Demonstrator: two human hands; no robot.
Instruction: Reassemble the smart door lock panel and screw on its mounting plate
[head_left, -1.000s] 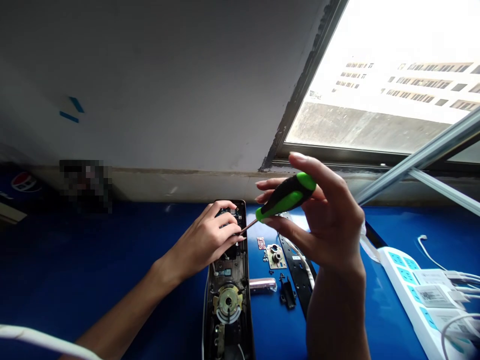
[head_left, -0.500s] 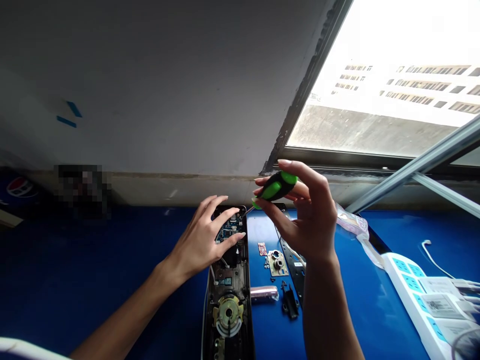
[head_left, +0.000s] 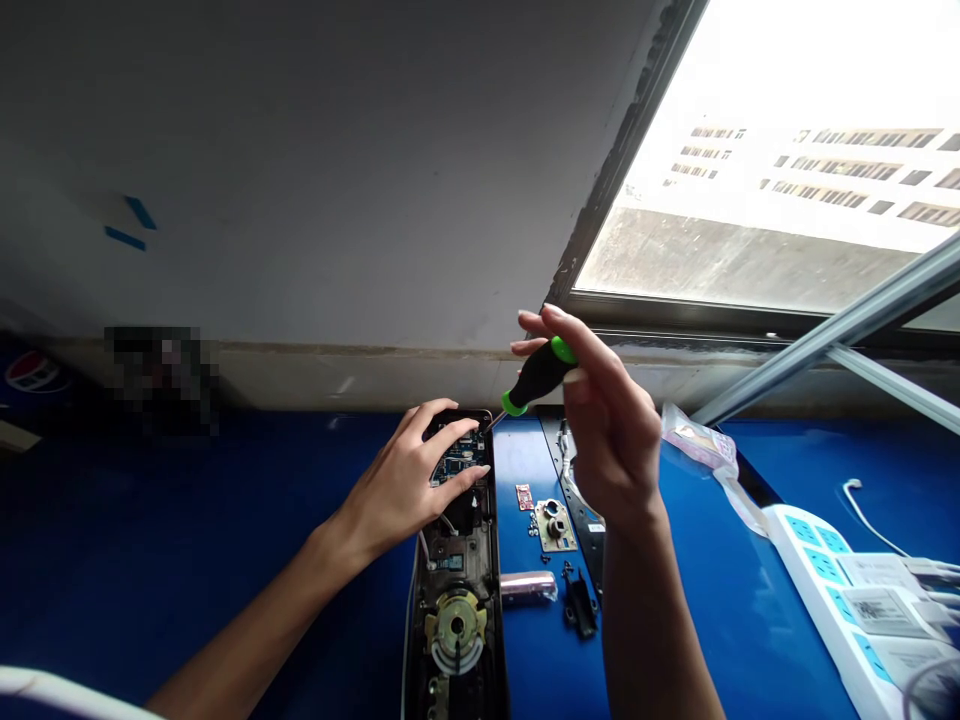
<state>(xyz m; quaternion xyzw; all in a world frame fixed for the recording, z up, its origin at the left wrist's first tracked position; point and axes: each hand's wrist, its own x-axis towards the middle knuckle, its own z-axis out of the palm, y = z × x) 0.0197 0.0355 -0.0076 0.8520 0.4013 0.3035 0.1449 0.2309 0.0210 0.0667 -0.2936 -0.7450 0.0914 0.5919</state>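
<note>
My right hand (head_left: 616, 430) holds a screwdriver (head_left: 537, 380) by its black and green handle, gripped between thumb and fingers. The tool slants down to the left, its thin shaft ending at the top right corner of a long black device housing (head_left: 477, 562). Over the upper part of that open housing lies my left hand (head_left: 405, 468), fingers apart, thumb and forefinger reaching across a blue circuit board (head_left: 457, 464). A round metal part (head_left: 459, 622) sits lower in the housing. Whether the screwdriver's tip meets a screw is too small to tell.
Right of the housing lie a small red board (head_left: 523, 497), a metal plate with a round part (head_left: 556, 530), a black bracket (head_left: 580, 606), a pink wrapped cylinder (head_left: 528, 587) and loose screws. Further right are a white power strip (head_left: 814, 575) and a metal strut (head_left: 840, 320).
My right hand has turned and shifted its grip on the screwdriver handle, moving slightly left. The left hand stays almost in place, its fingers slightly lower.
</note>
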